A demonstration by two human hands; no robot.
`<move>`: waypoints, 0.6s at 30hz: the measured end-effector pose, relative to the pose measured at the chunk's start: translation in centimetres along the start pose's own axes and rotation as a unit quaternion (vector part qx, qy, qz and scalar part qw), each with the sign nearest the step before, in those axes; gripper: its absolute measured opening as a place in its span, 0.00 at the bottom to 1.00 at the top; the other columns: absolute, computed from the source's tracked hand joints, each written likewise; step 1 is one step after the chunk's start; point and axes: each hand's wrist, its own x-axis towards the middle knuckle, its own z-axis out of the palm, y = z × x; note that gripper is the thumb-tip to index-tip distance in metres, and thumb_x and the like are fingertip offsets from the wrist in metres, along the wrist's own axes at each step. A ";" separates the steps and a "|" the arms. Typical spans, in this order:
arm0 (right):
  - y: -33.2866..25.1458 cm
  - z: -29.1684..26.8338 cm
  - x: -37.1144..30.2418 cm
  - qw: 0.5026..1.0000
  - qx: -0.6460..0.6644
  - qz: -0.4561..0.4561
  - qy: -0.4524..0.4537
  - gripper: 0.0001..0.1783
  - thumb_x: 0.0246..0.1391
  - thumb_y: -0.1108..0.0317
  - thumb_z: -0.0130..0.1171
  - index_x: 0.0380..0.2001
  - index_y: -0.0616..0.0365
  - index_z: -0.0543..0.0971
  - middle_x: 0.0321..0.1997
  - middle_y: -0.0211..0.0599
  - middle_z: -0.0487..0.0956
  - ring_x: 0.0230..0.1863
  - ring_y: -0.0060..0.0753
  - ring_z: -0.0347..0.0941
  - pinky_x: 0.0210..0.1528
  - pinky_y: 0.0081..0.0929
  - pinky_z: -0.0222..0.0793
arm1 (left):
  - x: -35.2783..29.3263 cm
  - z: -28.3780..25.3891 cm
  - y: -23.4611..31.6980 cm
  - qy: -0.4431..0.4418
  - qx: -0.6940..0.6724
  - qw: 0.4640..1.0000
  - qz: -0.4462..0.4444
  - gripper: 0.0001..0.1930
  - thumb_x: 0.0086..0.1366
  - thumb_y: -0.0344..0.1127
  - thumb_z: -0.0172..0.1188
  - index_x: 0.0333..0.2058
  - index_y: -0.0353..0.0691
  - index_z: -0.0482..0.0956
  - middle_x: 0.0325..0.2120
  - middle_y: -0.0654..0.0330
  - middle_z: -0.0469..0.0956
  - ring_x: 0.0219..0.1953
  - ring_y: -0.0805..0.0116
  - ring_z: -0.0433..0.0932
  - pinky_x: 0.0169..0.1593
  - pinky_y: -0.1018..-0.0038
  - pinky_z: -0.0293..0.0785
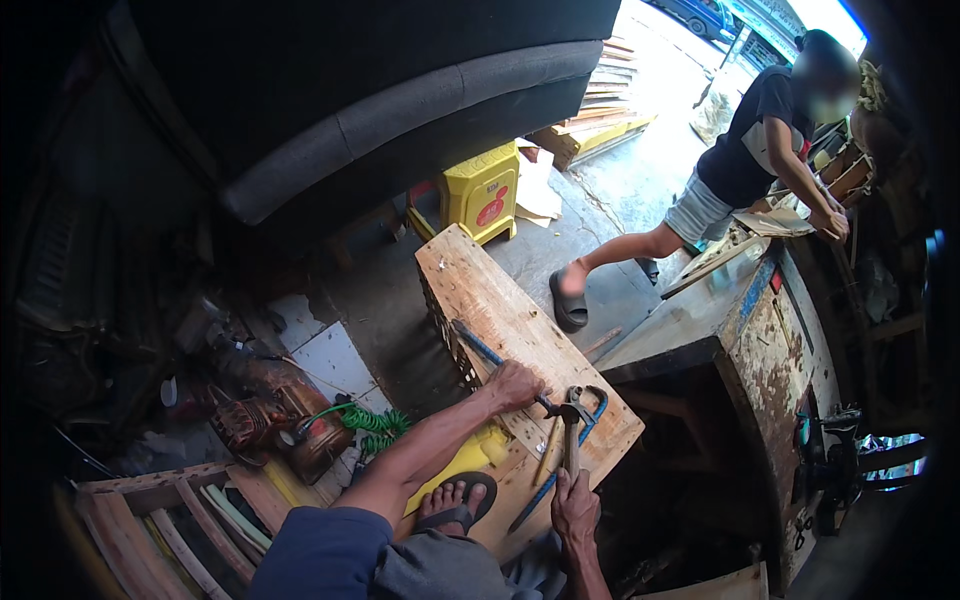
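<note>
My left hand (515,386) is closed around a blue metal bar (476,342) that lies slantwise over a wooden bench (500,290). In my right hand (576,512) is the handle of a hammer (571,440). The hammer's head is at the right end of the bar, above the bench top; whether they touch I cannot tell. Just right of the head, a second blue bar (600,408) with a hooked end rests on the bench, partly behind the hammer. A thin wooden stick (547,452) lies beside the hammer handle.
A yellow stool (480,195) stands beyond the bench. My sandalled foot (456,506) is by a yellow surface. An air compressor (290,420) with a green coiled hose (378,428) sits left. Another person (745,130) works at the far right beside a worn cabinet (770,350).
</note>
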 end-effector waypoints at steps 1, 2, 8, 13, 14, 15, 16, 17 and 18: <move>-0.1 0.0 -0.5 1.000 -0.012 0.000 0.004 0.25 0.70 0.46 0.52 0.40 0.63 0.71 0.26 0.70 0.79 0.34 0.74 0.79 0.36 0.63 0.71 | -0.3 0.0 0.4 0.012 -0.005 1.000 0.004 0.19 0.68 0.52 0.57 0.33 0.43 0.87 0.24 0.47 0.84 0.29 0.45 0.86 0.36 0.53 0.81; -0.4 -0.1 -0.4 1.000 -0.022 -0.004 0.014 0.25 0.70 0.47 0.52 0.38 0.64 0.71 0.27 0.70 0.79 0.34 0.75 0.79 0.36 0.62 0.72 | -0.1 -0.6 0.4 0.028 -0.007 1.000 0.009 0.18 0.68 0.50 0.58 0.32 0.43 0.87 0.24 0.47 0.84 0.29 0.45 0.86 0.35 0.53 0.81; -0.8 2.6 -0.1 0.999 -0.013 -0.037 0.008 0.24 0.70 0.48 0.51 0.38 0.62 0.68 0.27 0.69 0.79 0.34 0.75 0.79 0.35 0.62 0.72 | 0.4 -0.6 -2.0 0.017 0.030 0.999 0.015 0.14 0.66 0.45 0.57 0.31 0.45 0.87 0.23 0.47 0.84 0.29 0.46 0.86 0.34 0.54 0.81; -1.0 3.1 1.1 0.999 -0.013 -0.004 0.037 0.22 0.70 0.50 0.53 0.38 0.62 0.67 0.25 0.68 0.78 0.33 0.75 0.79 0.33 0.62 0.71 | 0.8 -0.5 -1.8 0.044 0.041 0.997 0.040 0.22 0.71 0.53 0.54 0.30 0.44 0.87 0.20 0.48 0.82 0.25 0.47 0.85 0.31 0.54 0.79; -0.8 3.0 1.1 0.999 0.011 -0.016 0.048 0.22 0.70 0.51 0.53 0.38 0.62 0.67 0.24 0.68 0.78 0.33 0.75 0.79 0.32 0.61 0.71 | 0.8 -0.6 -1.7 0.051 0.045 0.997 0.038 0.22 0.71 0.53 0.54 0.30 0.44 0.87 0.21 0.47 0.82 0.26 0.47 0.85 0.31 0.54 0.79; -0.3 2.9 0.7 0.998 0.032 -0.025 0.054 0.22 0.70 0.52 0.54 0.38 0.62 0.66 0.24 0.68 0.78 0.32 0.75 0.78 0.32 0.61 0.71 | 0.3 -0.3 -1.1 0.056 0.045 0.997 0.036 0.22 0.72 0.53 0.54 0.30 0.44 0.87 0.21 0.47 0.83 0.26 0.47 0.85 0.31 0.54 0.80; -0.2 2.9 0.7 0.997 0.024 -0.024 0.063 0.21 0.70 0.52 0.54 0.37 0.62 0.66 0.24 0.67 0.78 0.31 0.75 0.78 0.29 0.59 0.70 | 0.1 -0.4 -0.8 0.035 0.037 0.998 0.026 0.18 0.69 0.49 0.55 0.30 0.44 0.87 0.22 0.47 0.83 0.27 0.47 0.85 0.32 0.54 0.80; -0.1 2.7 1.3 0.998 0.011 -0.024 0.054 0.21 0.70 0.52 0.53 0.37 0.62 0.66 0.24 0.67 0.78 0.31 0.75 0.78 0.29 0.59 0.70 | 0.2 -0.8 -0.6 0.016 0.030 0.999 0.019 0.15 0.66 0.45 0.56 0.30 0.44 0.87 0.24 0.46 0.84 0.29 0.48 0.86 0.34 0.54 0.81; 0.1 2.3 1.6 0.999 -0.003 -0.017 0.042 0.21 0.70 0.52 0.53 0.38 0.62 0.66 0.24 0.67 0.78 0.30 0.74 0.79 0.29 0.59 0.70 | 0.3 -1.0 -0.2 -0.005 0.022 1.000 0.013 0.12 0.63 0.41 0.57 0.30 0.45 0.88 0.26 0.46 0.85 0.31 0.48 0.87 0.35 0.54 0.82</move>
